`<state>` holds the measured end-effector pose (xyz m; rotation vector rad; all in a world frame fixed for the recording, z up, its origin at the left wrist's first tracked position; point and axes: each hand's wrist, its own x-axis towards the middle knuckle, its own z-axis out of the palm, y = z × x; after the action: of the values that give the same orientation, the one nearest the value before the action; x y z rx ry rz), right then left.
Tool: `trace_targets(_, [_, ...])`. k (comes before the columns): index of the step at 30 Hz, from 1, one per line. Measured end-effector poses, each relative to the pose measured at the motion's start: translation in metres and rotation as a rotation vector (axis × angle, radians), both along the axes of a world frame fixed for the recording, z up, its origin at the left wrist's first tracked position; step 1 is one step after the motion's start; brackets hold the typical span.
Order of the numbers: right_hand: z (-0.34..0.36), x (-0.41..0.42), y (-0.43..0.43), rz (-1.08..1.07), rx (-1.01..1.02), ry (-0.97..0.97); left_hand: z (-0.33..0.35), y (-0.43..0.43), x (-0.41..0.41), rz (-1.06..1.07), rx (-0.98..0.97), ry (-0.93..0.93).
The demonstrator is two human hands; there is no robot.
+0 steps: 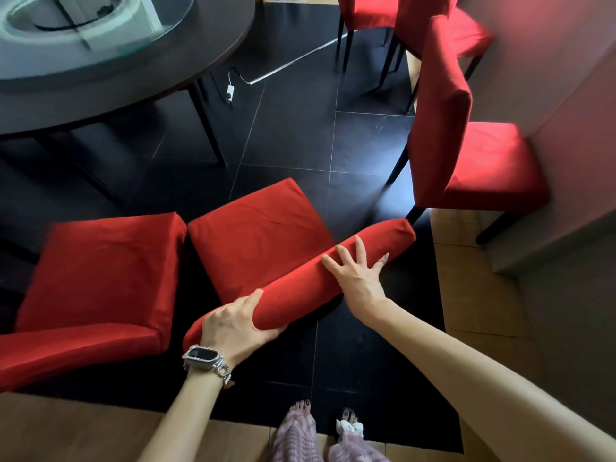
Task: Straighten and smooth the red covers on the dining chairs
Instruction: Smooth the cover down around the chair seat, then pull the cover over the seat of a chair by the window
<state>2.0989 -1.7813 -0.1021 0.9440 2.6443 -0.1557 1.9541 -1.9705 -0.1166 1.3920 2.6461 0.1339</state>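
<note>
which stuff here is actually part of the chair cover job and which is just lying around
Job:
near chair's red cover
left hand, gripping its top edge
right hand, fingers spread flat on it
left chair
right chair

Lying about:
round table
glass turntable
floor cable

The cover (260, 241) on the chair in front of you is plain bright red. Left of that chair, the neighbour's cover (100, 271) is the same red, and so is the far cover (440, 128) to its right, on black legs (398, 166). Under that chair the floor (290, 135) is black tile with thin pale seams, turning to tan boards (466, 295) on its right. Beyond it the round table (150, 91) is dark brown. Your watch (201, 356) is silver with a black face; your trousers (296, 438) are pink with a pale wavy pattern
</note>
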Motion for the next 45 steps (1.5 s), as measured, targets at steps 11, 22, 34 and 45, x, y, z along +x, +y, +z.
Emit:
trace_targets(11, [0.014, 0.005, -0.015, 0.117, -0.176, 0.108, 0.019, -0.020, -0.033, -0.033, -0.097, -0.026])
trace_targets(22, [0.038, 0.036, -0.019, -0.225, -0.327, 0.235, 0.045, 0.000, -0.046, -0.021, -0.409, -0.374])
trace_targets(34, [0.049, 0.079, 0.010, -0.724, -0.315, 0.353, 0.097, 0.147, 0.025, -0.482, -0.272, -0.555])
trace_targets(45, [0.050, 0.140, 0.126, -0.887, -0.477, 0.348, 0.107, 0.296, 0.080, -0.555, -0.219, -0.511])
